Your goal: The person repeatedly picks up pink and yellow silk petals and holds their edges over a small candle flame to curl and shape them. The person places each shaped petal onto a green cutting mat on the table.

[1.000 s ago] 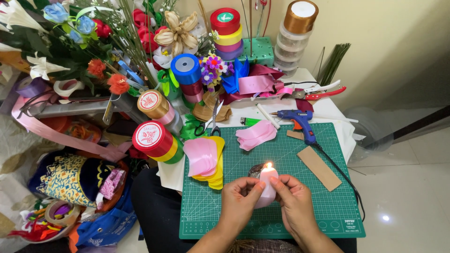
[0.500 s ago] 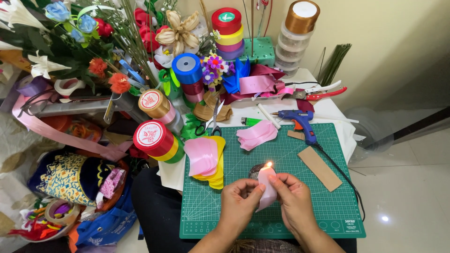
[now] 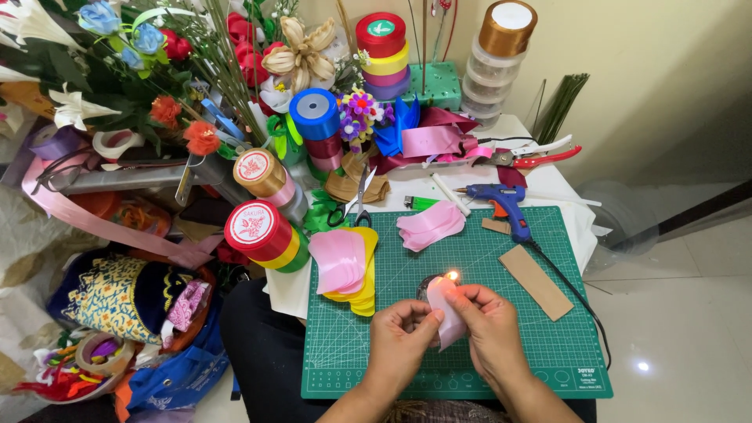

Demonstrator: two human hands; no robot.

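My left hand [image 3: 401, 337] and my right hand [image 3: 489, 325] together pinch a pale pink ribbon petal [image 3: 446, 312] over the green cutting mat [image 3: 548, 345]. The petal's top edge is held right beside the small flame of a candle [image 3: 452, 276] that stands in a low round holder on the mat. A stack of pink and yellow cut petals [image 3: 345, 262] lies to the left of my hands. More pink petals [image 3: 429, 223] lie farther back on the mat.
A blue glue gun [image 3: 505, 205] and a brown card strip [image 3: 536, 282] lie at the right. Scissors [image 3: 362, 200], red pliers [image 3: 540, 159], several ribbon spools [image 3: 262, 231] and artificial flowers [image 3: 168, 110] crowd the back and left. Bags sit on the floor at left.
Both hands have kept the petal at the flame, shifting it only slightly. Nothing else has moved.
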